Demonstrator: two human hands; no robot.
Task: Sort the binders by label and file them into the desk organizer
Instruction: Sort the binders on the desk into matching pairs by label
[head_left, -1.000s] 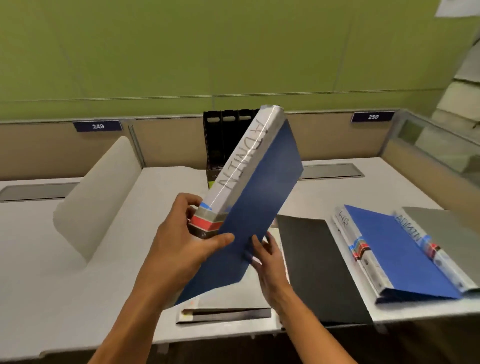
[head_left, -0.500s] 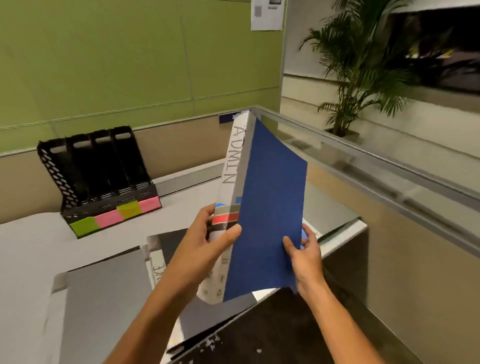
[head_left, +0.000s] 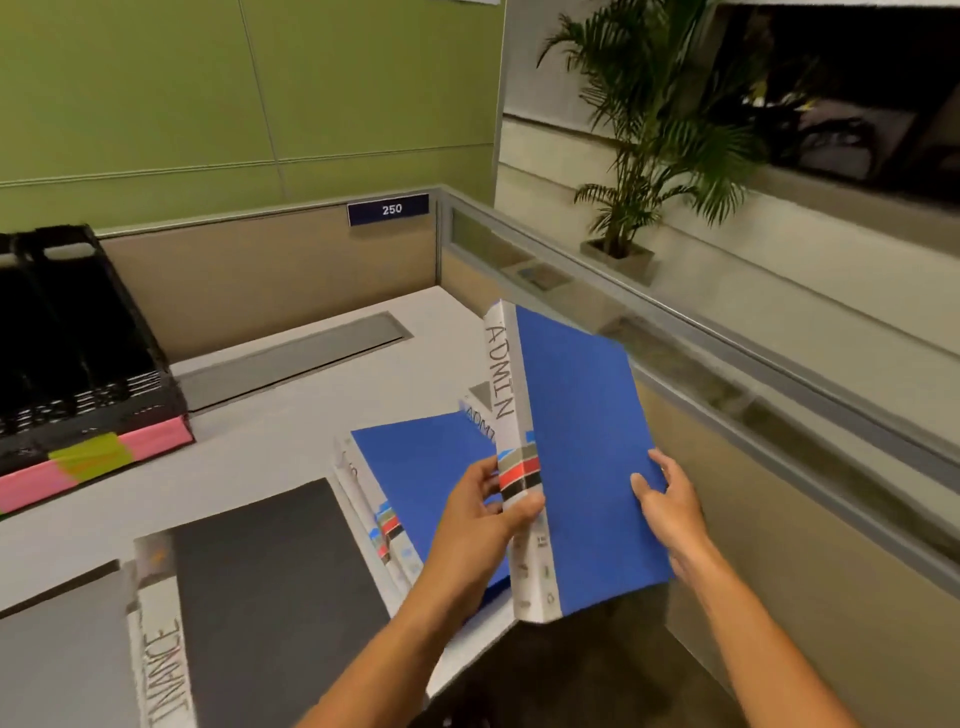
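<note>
The blue ADMIN binder (head_left: 582, 457) was held upright above the desk's (head_left: 291, 415) right front corner. Its white spine was clamped by the left hand (head_left: 488, 512), thumb across the front; its right cover edge was gripped by the right hand (head_left: 670, 499). Beneath, a second blue binder (head_left: 421, 467) lay flat beside a black binder (head_left: 270, 571). The black desk organizer (head_left: 78, 364) stood well apart, rear left.

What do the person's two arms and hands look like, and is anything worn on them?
Both forearms are bare up to the picture's lower edge: no sleeve, glove, watch or bracelet shows. The left hand and the right hand show no rings on the visible fingers. No markings can be seen.
</note>
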